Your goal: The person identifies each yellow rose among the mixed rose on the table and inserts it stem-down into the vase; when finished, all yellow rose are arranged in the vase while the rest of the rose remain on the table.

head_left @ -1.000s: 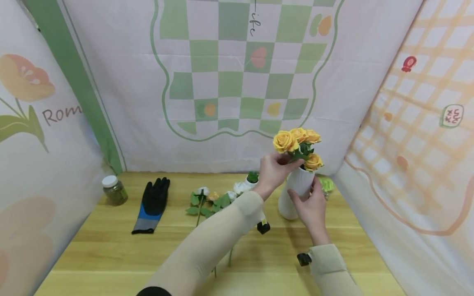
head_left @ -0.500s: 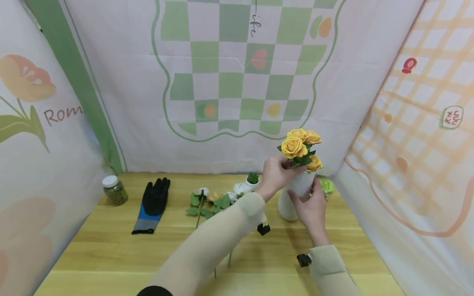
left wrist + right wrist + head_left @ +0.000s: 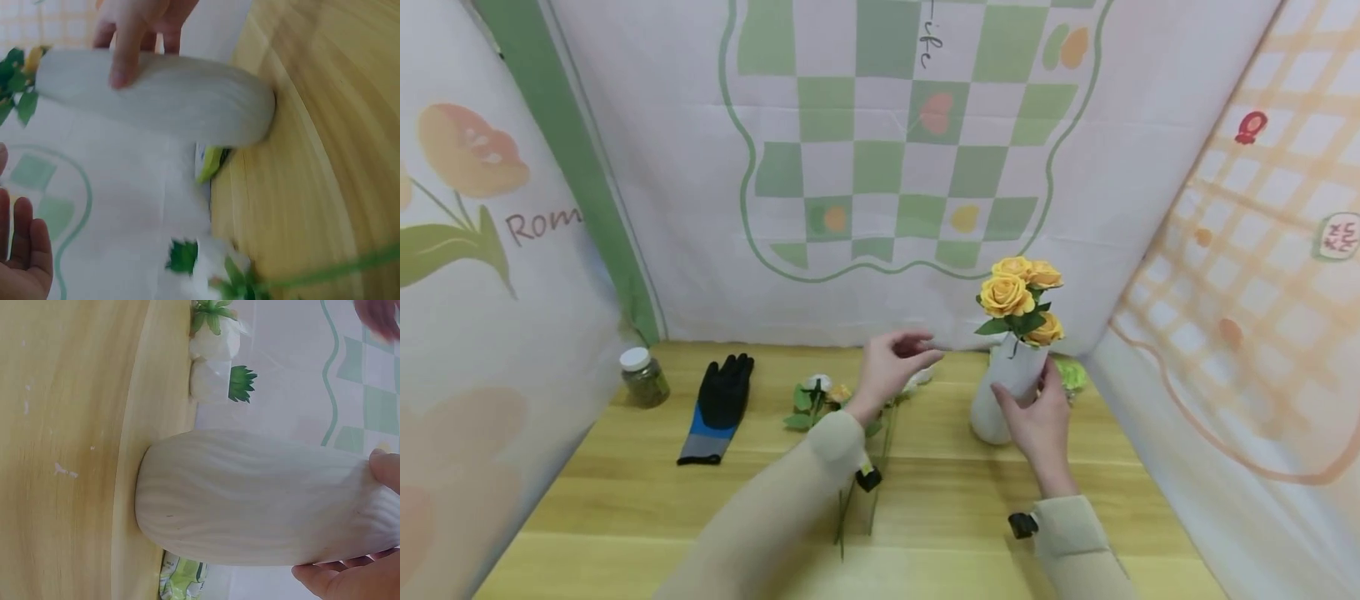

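A ribbed white vase (image 3: 988,417) stands with its base on the wooden table, several yellow roses (image 3: 1006,296) with green leaves rising from its mouth. My right hand (image 3: 1041,421) grips the vase's upper part, thumb on one side and fingers on the other, as the right wrist view also shows on the vase (image 3: 250,497). Away to the left, my left hand (image 3: 891,367) hangs above the table, fingers loosely bent and holding nothing. Beneath it lie loose long-stemmed flowers, among them a white rose (image 3: 817,383) and an orange-yellow one (image 3: 838,393), partly hidden by the arm.
A black, blue and grey glove (image 3: 718,408) lies on the left, beside a white-lidded jar (image 3: 643,379). Behind the vase is a green packet (image 3: 1070,375). A small potted succulent (image 3: 240,383) shows in the right wrist view. Printed cloth walls surround the table.
My left hand has let go of the yellow rose at the vase's mouth and moved left over the loose flowers. That rose now stays in the vase. My right hand keeps its grip.
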The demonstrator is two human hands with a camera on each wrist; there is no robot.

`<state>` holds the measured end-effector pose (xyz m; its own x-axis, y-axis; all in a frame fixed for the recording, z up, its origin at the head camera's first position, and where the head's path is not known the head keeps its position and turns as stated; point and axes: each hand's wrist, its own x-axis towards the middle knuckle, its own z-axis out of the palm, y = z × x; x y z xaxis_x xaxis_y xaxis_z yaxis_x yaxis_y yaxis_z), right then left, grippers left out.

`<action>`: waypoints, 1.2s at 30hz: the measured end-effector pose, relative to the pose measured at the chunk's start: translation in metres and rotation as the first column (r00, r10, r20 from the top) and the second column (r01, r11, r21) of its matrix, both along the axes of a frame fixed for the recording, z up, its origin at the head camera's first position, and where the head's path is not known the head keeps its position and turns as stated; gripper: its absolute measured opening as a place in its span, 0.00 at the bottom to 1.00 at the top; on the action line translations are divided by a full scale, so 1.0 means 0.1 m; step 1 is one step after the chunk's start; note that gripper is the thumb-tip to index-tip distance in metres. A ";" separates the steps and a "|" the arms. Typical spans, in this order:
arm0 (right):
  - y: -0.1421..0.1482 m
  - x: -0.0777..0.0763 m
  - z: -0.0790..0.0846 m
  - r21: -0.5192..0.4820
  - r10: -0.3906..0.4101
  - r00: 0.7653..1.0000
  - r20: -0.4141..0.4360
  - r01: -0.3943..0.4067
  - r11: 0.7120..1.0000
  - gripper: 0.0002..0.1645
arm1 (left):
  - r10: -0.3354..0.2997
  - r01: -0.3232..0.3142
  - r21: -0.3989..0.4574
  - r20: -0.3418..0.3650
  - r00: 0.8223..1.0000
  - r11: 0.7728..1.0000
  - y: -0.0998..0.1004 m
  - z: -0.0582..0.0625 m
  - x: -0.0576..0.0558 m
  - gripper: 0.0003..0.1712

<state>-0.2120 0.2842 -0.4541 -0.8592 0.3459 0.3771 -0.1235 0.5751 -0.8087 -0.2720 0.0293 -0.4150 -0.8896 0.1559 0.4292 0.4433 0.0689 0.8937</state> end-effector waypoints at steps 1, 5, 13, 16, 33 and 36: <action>0.01 0.00 0.00 0.001 -0.002 1.000 -0.003 0.002 1.000 0.57 | 0.008 -0.008 0.012 0.022 1.000 1.000 -0.12 -0.02 0.02 0.17; 0.05 -0.01 0.02 0.002 -0.005 1.000 -0.031 0.005 1.000 0.56 | 0.093 -0.094 0.004 0.104 0.990 0.996 -0.59 -0.11 0.08 0.18; 0.06 -0.03 0.04 -0.002 0.000 0.998 -0.063 0.000 1.000 0.55 | 0.274 -0.241 -0.154 0.253 0.928 0.958 -1.34 -0.48 0.31 0.19; 0.06 -0.04 0.05 0.005 -0.002 0.998 -0.061 0.002 1.000 0.55 | 0.275 -0.224 -0.213 0.255 0.927 0.951 -1.46 -0.65 0.39 0.18; 0.02 0.00 -0.02 -0.014 0.009 1.000 -0.024 -0.010 1.000 0.56 | 0.223 -0.078 -0.431 0.296 0.929 0.899 -1.45 -1.16 0.70 0.17; 0.02 0.00 -0.02 -0.014 0.007 1.000 -0.014 -0.008 1.000 0.57 | 0.214 -0.054 -0.454 0.308 0.927 0.889 -1.44 -1.17 0.69 0.18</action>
<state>-0.2120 0.2865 -0.4566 -0.8563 0.3449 0.3844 -0.1392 0.5625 -0.8150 -0.2030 -0.1151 -0.5324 -0.9924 0.1224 0.0136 0.0755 0.5175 0.8523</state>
